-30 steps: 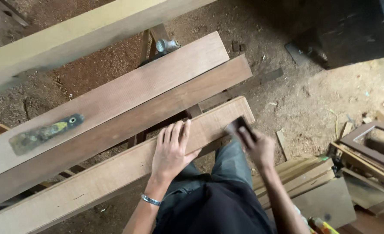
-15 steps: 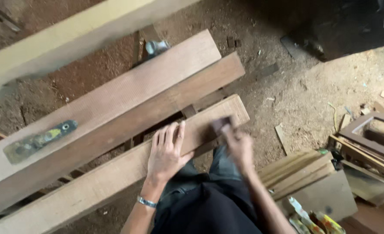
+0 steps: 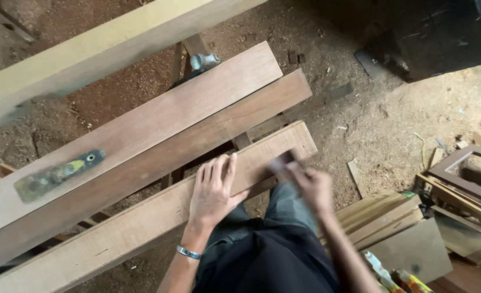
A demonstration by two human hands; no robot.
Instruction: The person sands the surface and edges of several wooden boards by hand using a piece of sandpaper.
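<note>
My left hand (image 3: 213,190) lies flat, fingers spread, on the nearest pale wooden plank (image 3: 115,233). My right hand (image 3: 311,187) is blurred with motion and grips a small dark sanding block (image 3: 281,163) pressed on the plank's near edge, close to its right end. A metal bracelet (image 3: 189,252) circles my left wrist. My dark trousers fill the bottom middle.
Two wider brown planks (image 3: 159,135) lie beyond the near one on a trestle. A dirty putty knife (image 3: 56,176) rests on the far plank at left. A pale beam (image 3: 88,54) crosses top left. Stacked boards and frames (image 3: 452,206) sit at right; sawdust covers the floor.
My right hand has slid left along the plank's edge with the block, from past the right end toward my left hand. The left hand stayed flat on the plank.
</note>
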